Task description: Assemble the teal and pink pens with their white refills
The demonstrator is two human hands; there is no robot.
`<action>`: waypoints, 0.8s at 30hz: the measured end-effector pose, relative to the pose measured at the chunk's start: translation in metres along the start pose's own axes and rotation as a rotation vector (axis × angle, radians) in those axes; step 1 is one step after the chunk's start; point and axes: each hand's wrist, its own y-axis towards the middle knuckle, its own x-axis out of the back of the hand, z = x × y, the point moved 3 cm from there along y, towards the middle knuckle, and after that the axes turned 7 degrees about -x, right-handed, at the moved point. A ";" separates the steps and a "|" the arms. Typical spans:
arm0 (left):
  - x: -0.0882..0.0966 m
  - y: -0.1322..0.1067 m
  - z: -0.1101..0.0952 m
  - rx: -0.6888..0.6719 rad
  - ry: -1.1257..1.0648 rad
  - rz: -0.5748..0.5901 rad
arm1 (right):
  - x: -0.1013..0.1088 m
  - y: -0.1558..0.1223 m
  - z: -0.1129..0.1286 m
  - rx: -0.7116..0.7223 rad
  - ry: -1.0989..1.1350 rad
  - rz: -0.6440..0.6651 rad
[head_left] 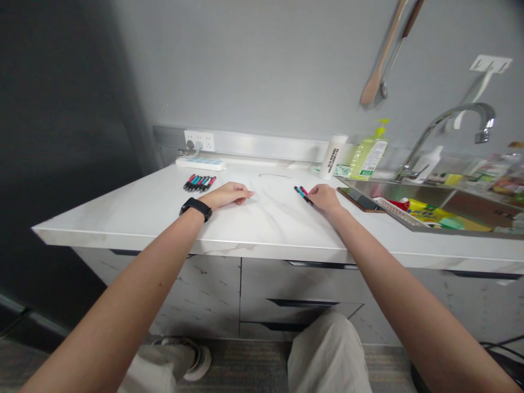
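My right hand [325, 196] is on the white countertop, its fingertips closed on a red pen [303, 190]. A teal pen [303, 195] lies close alongside, by the same fingertips. To the left, my left hand [233, 194] rests over the counter with curled fingers and the thumb side pointing right; nothing shows in it. A black watch [196, 208] is on the left wrist. Beyond that wrist, several red and teal pens with black parts lie side by side in a slanted row [199, 183].
A power strip [201, 163] lies by the wall under a socket [199, 141]. At the right are a white tube [333, 156], a green pump bottle [369, 152], a phone [360, 200] and a sink [380, 188] with a faucet [440, 120]. Drawers [303, 284] are below.
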 end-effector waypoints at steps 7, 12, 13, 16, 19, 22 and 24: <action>0.000 0.000 -0.001 0.000 -0.006 0.003 | 0.000 -0.003 0.005 0.034 -0.015 0.046; 0.000 0.000 -0.002 0.002 -0.006 -0.006 | -0.001 -0.005 0.007 0.046 -0.031 0.015; 0.000 0.000 -0.001 -0.001 -0.007 -0.007 | -0.001 -0.005 0.007 0.043 -0.032 0.012; 0.001 0.002 0.002 -0.004 -0.008 -0.008 | -0.001 -0.006 0.008 0.036 -0.045 0.007; 0.001 0.002 0.004 -0.003 0.002 -0.004 | -0.001 -0.007 0.009 0.030 -0.065 -0.007; 0.001 0.002 0.003 -0.002 0.009 -0.004 | -0.002 -0.007 0.009 0.028 -0.071 -0.006; 0.001 0.001 0.001 0.004 0.011 -0.006 | -0.004 -0.006 0.009 0.031 -0.072 -0.007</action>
